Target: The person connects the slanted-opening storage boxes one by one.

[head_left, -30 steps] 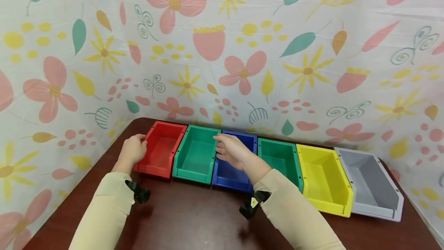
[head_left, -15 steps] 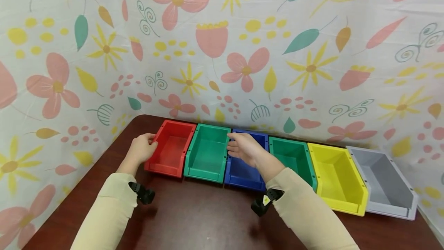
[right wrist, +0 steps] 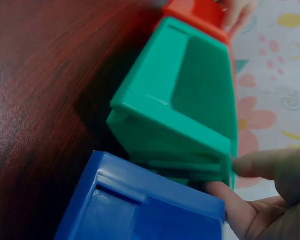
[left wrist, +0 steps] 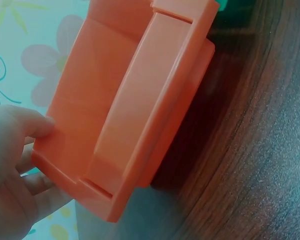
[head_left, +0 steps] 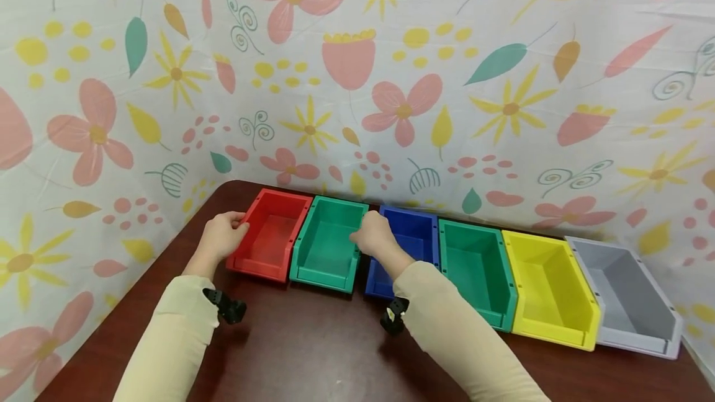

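Note:
My left hand [head_left: 222, 236] grips the left wall of the red bin [head_left: 271, 234] at the row's left end. In the left wrist view the thumb [left wrist: 37, 124] lies on the wall's inner side, with the other fingers outside. My right hand [head_left: 375, 234] pinches the right wall of the green bin [head_left: 329, 242] beside the red one. Seen from the right wrist, one finger [right wrist: 230, 200] reaches into the narrow gap between this green bin and the blue bin [right wrist: 155, 200]. Red and green bins stand side by side, touching.
Right of the blue bin stand a second green bin [head_left: 475, 265], a yellow bin [head_left: 544, 284] and a grey bin [head_left: 620, 290]. All rest on a dark brown table [head_left: 290, 346]. A flower-patterned cloth [head_left: 357, 110] hangs behind and at the left.
My right hand has shifted left from over the blue bin and now pinches the left green bin's wall. The red and green bins have moved slightly left, opening a gap before the blue bin.

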A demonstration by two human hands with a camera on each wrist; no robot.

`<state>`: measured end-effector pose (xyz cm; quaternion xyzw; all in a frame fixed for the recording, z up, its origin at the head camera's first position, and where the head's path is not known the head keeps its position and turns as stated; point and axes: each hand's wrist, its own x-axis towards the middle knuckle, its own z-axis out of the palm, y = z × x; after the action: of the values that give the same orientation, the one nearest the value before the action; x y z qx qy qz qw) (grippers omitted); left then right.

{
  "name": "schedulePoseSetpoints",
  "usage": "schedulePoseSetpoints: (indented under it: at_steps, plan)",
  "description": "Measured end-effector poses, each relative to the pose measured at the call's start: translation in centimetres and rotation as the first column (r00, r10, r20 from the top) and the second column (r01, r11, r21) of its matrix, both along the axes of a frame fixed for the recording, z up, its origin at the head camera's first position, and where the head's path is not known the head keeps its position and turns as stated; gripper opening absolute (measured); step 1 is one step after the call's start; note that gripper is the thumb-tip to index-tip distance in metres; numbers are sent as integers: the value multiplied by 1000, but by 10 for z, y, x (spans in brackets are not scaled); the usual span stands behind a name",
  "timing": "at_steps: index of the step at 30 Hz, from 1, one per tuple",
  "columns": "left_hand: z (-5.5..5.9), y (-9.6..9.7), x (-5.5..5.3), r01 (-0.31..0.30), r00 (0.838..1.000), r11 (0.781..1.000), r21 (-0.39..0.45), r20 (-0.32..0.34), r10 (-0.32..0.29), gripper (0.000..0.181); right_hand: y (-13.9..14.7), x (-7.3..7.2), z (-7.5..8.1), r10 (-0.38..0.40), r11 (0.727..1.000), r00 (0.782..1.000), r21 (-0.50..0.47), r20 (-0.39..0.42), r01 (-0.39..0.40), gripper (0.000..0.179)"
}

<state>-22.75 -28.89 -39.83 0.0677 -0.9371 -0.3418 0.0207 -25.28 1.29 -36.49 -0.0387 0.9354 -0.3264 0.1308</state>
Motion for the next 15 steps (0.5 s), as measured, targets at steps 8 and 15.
schedulePoseSetpoints:
  at_steps: [8,15]
  plan:
    - [-2,1,0,-17,1000,1000,15,1,17,43,1,3,-1,-85,996,996,-38,-19,84,13]
    - [-2,0,-1,-17,1000,1000,27,0,17,43,16,6,1,-111,946,989,-294,93,134,46]
